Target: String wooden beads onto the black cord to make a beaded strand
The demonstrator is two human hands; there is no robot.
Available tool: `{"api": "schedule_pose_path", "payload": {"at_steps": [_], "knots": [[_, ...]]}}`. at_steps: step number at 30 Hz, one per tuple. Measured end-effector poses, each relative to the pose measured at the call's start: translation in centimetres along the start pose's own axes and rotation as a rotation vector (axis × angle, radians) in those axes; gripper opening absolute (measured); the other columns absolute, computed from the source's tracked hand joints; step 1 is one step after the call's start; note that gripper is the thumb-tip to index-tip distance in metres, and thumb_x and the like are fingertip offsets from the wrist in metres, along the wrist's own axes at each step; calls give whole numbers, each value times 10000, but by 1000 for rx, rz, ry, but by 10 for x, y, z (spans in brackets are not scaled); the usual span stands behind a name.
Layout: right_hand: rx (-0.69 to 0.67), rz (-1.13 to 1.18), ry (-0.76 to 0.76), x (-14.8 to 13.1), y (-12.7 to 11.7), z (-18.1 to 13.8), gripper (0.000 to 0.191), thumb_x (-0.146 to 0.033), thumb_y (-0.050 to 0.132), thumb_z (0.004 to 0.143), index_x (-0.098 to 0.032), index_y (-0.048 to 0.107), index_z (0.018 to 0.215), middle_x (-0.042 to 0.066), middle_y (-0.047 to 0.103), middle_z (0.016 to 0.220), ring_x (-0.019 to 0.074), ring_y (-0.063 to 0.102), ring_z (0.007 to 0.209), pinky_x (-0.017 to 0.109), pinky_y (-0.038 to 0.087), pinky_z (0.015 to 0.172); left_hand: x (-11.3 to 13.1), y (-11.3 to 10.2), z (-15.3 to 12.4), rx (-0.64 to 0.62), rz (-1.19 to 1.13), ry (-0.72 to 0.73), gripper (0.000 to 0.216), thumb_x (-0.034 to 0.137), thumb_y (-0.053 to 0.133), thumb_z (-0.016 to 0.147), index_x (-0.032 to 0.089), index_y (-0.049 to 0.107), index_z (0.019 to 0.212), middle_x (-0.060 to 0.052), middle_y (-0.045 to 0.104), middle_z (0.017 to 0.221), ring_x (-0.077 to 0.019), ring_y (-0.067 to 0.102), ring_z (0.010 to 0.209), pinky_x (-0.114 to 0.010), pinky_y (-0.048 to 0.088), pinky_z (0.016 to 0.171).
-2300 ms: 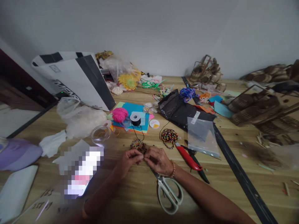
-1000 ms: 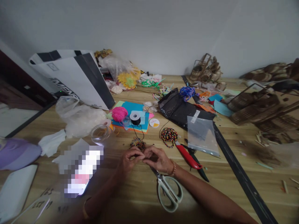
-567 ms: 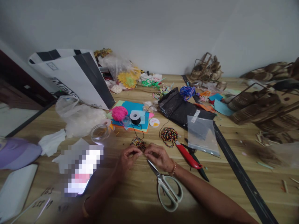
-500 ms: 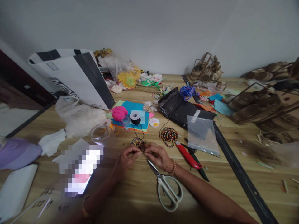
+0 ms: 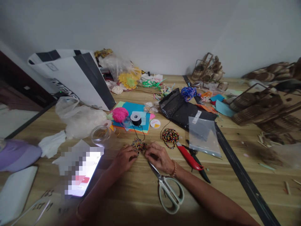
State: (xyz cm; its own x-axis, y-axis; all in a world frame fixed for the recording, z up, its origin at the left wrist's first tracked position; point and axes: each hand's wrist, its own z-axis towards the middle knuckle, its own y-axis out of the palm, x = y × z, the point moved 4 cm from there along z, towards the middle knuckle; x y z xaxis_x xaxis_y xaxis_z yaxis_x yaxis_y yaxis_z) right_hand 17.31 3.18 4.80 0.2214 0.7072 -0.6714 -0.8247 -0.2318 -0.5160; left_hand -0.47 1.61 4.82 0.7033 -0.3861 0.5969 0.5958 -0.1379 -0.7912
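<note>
A small heap of multicoloured beads (image 5: 138, 145) lies between my hands, with black cord running from it to a spool of black cord (image 5: 136, 119). My left hand (image 5: 126, 157) rests at the heap's left edge, fingers bent and closed; whatever is in them is hidden. Thumb and fingers of my right hand (image 5: 159, 157) pinch together at the heap's right edge, on something too small to make out. White-handled scissors (image 5: 169, 191) lie just below my right hand, blades toward it. Coiled strings of beads (image 5: 170, 137) lie beyond that hand.
Right of the coil lies a red-handled tool (image 5: 190, 157), near a clear plastic bag (image 5: 204, 136) and a black padded envelope (image 5: 183, 108). A lit phone (image 5: 86, 172) is at left, by a clear round container (image 5: 101, 135). Pink yarn (image 5: 120, 114) sits behind. Woven baskets (image 5: 254, 105) stand at right.
My hands have parted: the left has moved a little left, away from the right fingertips, and more of the bead heap shows. My right hand stays nearly in place.
</note>
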Motion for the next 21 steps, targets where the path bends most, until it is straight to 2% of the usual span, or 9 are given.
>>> {"api": "schedule_pose_path", "payload": {"at_steps": [6, 11, 14, 18, 21], "knots": [[15, 10, -3, 0, 1, 0, 81, -177, 544, 862, -184, 598, 803, 70, 611, 843, 178, 563, 795, 295, 470, 699, 4, 8, 0, 16, 73, -5, 128, 163, 587, 789, 198, 682, 710, -52, 630, 767, -212, 546, 791, -346, 414, 780], [5, 1, -6, -1, 0, 1, 82, -172, 536, 861, -183, 594, 804, 72, 612, 834, 181, 559, 792, 296, 466, 697, 5, 8, 1, 54, 10, -43, 148, 153, 570, 789, 198, 685, 707, -60, 637, 774, -214, 553, 807, -350, 417, 793], [16, -7, -29, -3, -1, 1, 82, -178, 532, 867, -183, 595, 815, 75, 614, 844, 179, 560, 793, 293, 464, 695, 5, 5, 2, 119, -211, -156, 118, 197, 599, 766, 179, 688, 692, -58, 644, 751, -209, 576, 785, -329, 434, 763], [32, -45, -78, -8, -4, 0, 82, -185, 525, 874, -182, 591, 824, 75, 611, 848, 176, 549, 790, 293, 456, 689, 4, 7, 3, 136, -602, -401, 138, 285, 658, 702, 156, 690, 665, -27, 649, 677, -170, 567, 675, -273, 436, 660], [28, -53, -121, -11, -5, 1, 89, -185, 520, 876, -182, 585, 815, 76, 608, 844, 180, 551, 815, 297, 458, 704, 4, 9, 1, 140, -733, -510, 180, 328, 690, 651, 149, 690, 640, 11, 600, 590, -128, 491, 588, -240, 387, 591]]}}
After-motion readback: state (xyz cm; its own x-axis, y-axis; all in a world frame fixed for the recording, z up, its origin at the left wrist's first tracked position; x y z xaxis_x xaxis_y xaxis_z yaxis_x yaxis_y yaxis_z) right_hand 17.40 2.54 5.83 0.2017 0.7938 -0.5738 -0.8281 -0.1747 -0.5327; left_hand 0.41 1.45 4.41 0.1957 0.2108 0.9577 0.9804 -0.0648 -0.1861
